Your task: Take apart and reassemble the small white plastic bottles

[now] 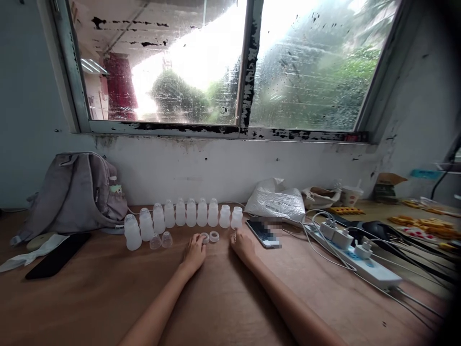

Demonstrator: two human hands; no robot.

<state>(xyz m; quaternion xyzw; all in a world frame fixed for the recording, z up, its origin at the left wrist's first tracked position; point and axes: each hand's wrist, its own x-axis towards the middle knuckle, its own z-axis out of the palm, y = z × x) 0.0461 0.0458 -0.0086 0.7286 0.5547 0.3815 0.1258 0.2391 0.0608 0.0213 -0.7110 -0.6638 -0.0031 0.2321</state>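
Note:
My left hand (195, 251) rests on the table with its fingers closed on a translucent screw ring (204, 238). Just right of that lies a second screw ring (214, 236). My right hand (243, 246) has its curled fingers at the foot of an open baby bottle (236, 217), seemingly gripping its base; the fingertips are partly hidden. Beside it stands another open baby bottle (225, 216). Leftward runs a curved row of several frosted baby bottles (191, 213) with tops on. Two clear dome caps (166, 239) sit before the row.
At left are a grey backpack (77, 192) and a black flat case (57, 255). A phone (262, 233) lies right of my right hand, before a silvery plastic bag (275, 201). Farther right, a white power strip (370, 269) trails plugs and loose cables. A wall and window stand behind.

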